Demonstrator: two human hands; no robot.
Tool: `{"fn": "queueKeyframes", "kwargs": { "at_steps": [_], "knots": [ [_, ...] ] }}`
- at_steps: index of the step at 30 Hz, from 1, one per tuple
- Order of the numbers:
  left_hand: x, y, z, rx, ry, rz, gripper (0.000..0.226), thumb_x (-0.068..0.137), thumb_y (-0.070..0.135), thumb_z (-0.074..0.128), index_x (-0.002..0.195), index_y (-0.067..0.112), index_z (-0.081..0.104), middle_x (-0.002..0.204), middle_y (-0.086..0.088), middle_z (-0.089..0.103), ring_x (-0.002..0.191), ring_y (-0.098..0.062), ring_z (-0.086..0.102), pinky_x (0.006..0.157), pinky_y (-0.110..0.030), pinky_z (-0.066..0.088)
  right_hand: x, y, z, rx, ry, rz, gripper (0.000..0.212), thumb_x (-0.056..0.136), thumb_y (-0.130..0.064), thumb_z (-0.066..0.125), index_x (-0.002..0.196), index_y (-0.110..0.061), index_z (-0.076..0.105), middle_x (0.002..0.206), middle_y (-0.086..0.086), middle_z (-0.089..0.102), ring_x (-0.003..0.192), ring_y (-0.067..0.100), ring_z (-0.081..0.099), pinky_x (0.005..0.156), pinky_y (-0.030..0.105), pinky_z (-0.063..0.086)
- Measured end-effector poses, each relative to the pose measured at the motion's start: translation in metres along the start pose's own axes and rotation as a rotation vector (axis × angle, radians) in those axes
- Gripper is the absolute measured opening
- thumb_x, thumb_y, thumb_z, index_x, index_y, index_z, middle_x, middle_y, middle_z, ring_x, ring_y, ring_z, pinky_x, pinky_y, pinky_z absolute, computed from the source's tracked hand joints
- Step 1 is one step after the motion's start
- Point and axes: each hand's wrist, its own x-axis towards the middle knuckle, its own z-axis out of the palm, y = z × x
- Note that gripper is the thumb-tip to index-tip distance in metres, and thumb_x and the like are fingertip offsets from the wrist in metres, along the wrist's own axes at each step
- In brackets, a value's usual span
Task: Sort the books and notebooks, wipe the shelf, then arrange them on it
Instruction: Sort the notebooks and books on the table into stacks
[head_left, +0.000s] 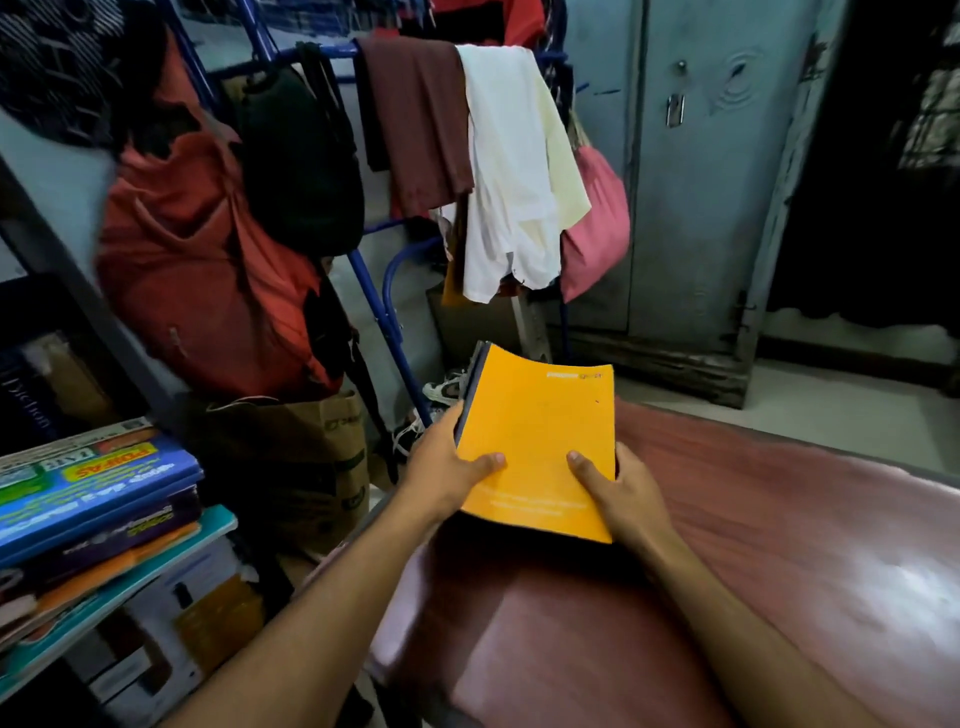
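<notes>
I hold a small stack of notebooks (540, 431) with an orange cover on top, raised over the near-left part of a reddish wooden table (753, 545). My left hand (447, 467) grips the stack's left edge, thumb on the cover. My right hand (618, 488) grips its lower right corner, thumb on top. A pile of books (93, 499) lies flat on the shelf (171, 561) at the left, with a blue book near the top and a teal one at the bottom. A dark dictionary (26, 400) stands behind the pile.
A blue clothes rack (384, 291) draped with red, brown, white and pink clothes stands behind the table. A brown paper bag (311, 457) and shoes (441, 389) sit on the floor between shelf and table. A grey metal cupboard (691, 182) stands at the back right.
</notes>
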Motion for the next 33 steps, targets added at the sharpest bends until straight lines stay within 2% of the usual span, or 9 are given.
{"fn": "queueKeyframes", "kwargs": {
  "at_steps": [6,10,12,14,17,20,25,29,33],
  "knots": [
    [0.062,-0.023,0.029,0.256,-0.061,-0.051,0.071,0.085,0.050,0.076,0.146,0.034,0.043,0.139,0.002,0.055,0.128,-0.024,0.052,0.105,-0.048,0.046,0.026,0.025,-0.007,-0.046,0.076,-0.010,0.013,0.096,-0.030,0.068,0.105,-0.021,0.072,0.098,-0.007,0.075,0.088,0.011,0.071,0.081,0.039,0.057],
    [0.066,-0.031,0.046,0.496,-0.051,-0.046,0.081,0.093,0.060,0.059,0.158,0.025,0.026,0.169,0.004,0.007,0.155,-0.021,0.000,0.123,-0.051,0.010,0.032,0.031,-0.006,0.000,0.106,0.016,0.013,0.101,-0.029,0.059,0.102,-0.021,0.069,0.098,-0.009,0.074,0.086,0.011,0.070,0.079,0.040,0.057],
    [0.061,-0.024,0.051,0.520,-0.085,-0.033,0.085,0.097,0.058,0.053,0.161,0.017,0.016,0.170,0.004,0.001,0.156,-0.020,-0.004,0.126,-0.049,-0.001,0.032,0.032,-0.009,0.050,0.116,0.044,0.013,0.103,-0.028,0.058,0.097,-0.023,0.069,0.096,-0.010,0.075,0.085,0.011,0.072,0.079,0.039,0.058],
    [0.054,-0.016,0.056,0.494,-0.121,-0.036,0.086,0.099,0.054,0.052,0.161,0.011,0.011,0.168,0.002,0.007,0.155,-0.029,0.006,0.126,-0.046,0.006,0.032,0.029,-0.014,0.151,0.096,0.120,0.015,0.104,-0.026,0.056,0.097,-0.023,0.069,0.099,-0.006,0.077,0.088,0.015,0.074,0.085,0.042,0.059],
    [0.035,-0.002,0.067,0.462,-0.182,0.005,0.086,0.099,0.050,0.056,0.157,0.004,0.013,0.163,-0.003,0.012,0.145,-0.030,0.031,0.114,-0.041,0.033,0.021,0.029,-0.033,0.246,0.063,0.248,0.018,0.106,-0.022,0.052,0.101,-0.020,0.069,0.104,0.002,0.077,0.092,0.022,0.075,0.091,0.045,0.057],
    [0.015,0.010,0.086,0.455,-0.218,0.042,0.079,0.096,0.049,0.061,0.149,0.003,0.024,0.154,-0.006,0.022,0.133,-0.035,0.045,0.105,-0.044,0.041,-0.005,0.031,-0.064,0.148,0.086,0.229,0.019,0.105,-0.024,0.053,0.095,-0.025,0.069,0.100,-0.002,0.077,0.092,0.023,0.074,0.093,0.047,0.056],
    [-0.017,0.043,0.122,0.545,-0.116,0.073,0.074,0.094,0.045,0.066,0.146,0.007,0.031,0.147,-0.011,0.038,0.135,-0.032,0.036,0.106,-0.044,0.038,-0.043,0.036,-0.100,-0.023,0.244,0.110,0.008,0.099,-0.023,0.064,0.093,-0.026,0.069,0.094,-0.007,0.073,0.086,0.014,0.071,0.083,0.039,0.058],
    [-0.026,0.064,0.144,0.448,-0.128,0.042,0.068,0.093,0.038,0.070,0.142,0.011,0.032,0.138,-0.011,0.051,0.133,-0.033,0.037,0.095,-0.045,0.044,-0.056,0.040,-0.121,-0.058,0.360,0.034,0.007,0.098,-0.020,0.067,0.105,-0.020,0.069,0.085,-0.014,0.067,0.077,-0.004,0.062,0.063,0.013,0.047],
    [-0.025,0.072,0.154,0.483,-0.087,0.015,0.072,0.089,0.041,0.075,0.143,0.013,0.036,0.141,-0.012,0.049,0.134,-0.034,0.038,0.099,-0.045,0.042,-0.049,0.042,-0.139,-0.126,0.224,0.034,0.009,0.102,-0.022,0.061,0.099,-0.020,0.069,0.088,-0.012,0.071,0.081,0.004,0.066,0.067,0.023,0.051]
  ]
}}
